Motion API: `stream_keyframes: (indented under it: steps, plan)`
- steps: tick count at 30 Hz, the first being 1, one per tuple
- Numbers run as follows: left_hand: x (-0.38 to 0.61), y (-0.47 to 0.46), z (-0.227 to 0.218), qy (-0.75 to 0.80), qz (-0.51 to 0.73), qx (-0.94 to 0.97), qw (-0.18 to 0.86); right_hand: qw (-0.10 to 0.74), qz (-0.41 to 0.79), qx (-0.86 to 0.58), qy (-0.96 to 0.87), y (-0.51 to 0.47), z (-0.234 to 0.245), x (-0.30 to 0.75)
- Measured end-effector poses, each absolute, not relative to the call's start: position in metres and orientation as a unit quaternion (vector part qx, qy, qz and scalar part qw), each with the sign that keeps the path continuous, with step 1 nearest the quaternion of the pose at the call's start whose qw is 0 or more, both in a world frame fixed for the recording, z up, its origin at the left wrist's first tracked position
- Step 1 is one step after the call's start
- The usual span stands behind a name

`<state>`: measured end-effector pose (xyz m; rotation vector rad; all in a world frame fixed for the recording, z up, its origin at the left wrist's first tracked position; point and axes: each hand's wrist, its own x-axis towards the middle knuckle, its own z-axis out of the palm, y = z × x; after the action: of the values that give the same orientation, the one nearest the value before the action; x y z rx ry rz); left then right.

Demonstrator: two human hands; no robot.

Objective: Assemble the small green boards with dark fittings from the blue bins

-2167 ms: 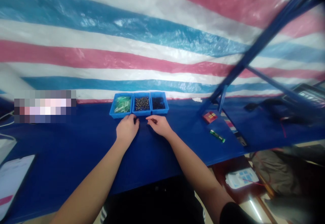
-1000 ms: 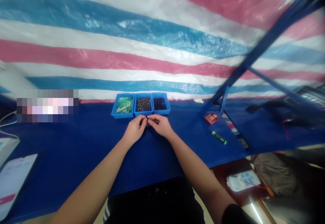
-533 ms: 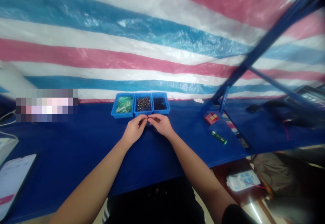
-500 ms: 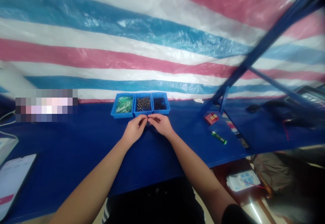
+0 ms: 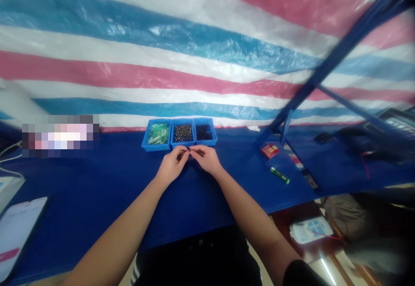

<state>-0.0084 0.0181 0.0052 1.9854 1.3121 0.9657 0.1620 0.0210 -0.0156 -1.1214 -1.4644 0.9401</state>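
Striped plastic sheeting (image 5: 162, 39) in pink, blue and white is hanging behind a long table covered in dark blue cloth (image 5: 97, 191), and a blue metal pole (image 5: 340, 56) is slanting across the right side of the view.

Three small blue bins are sitting side by side at the far edge of the cloth. The left bin (image 5: 151, 145) is holding green, clear-looking pieces, the middle bin (image 5: 183, 144) is holding a heap of small dark metal parts with shiny tops, and the right bin (image 5: 210, 136) is holding black bits.

The left hand (image 5: 171, 165) and right hand (image 5: 205, 159) are reaching in together just in front of the middle bin, close to its front wall but not touching it. Their fingertips (image 5: 185, 151) are drawn narrow and are coming together around a tiny dark piece (image 5: 191, 150). It is too small to make out clearly, though it is probably one of the metal parts. The hands are pinching it above the cloth, between them.

Off to the right, a small red box (image 5: 269, 150) and a green stick-shaped object (image 5: 279, 175) are lying on the cloth, well apart from the hands. A white tablet (image 5: 19, 234) is lying near the left edge of the table.
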Motion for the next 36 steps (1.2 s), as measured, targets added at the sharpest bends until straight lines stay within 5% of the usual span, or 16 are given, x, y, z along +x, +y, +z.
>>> stream_keyframes:
  steps: [36]
  plan:
    - [-0.0114,0.0213,0.0024,0.471,0.331,0.775,0.261,0.488,0.387,-0.447,-0.642,0.0186,-0.0161,0.1606]
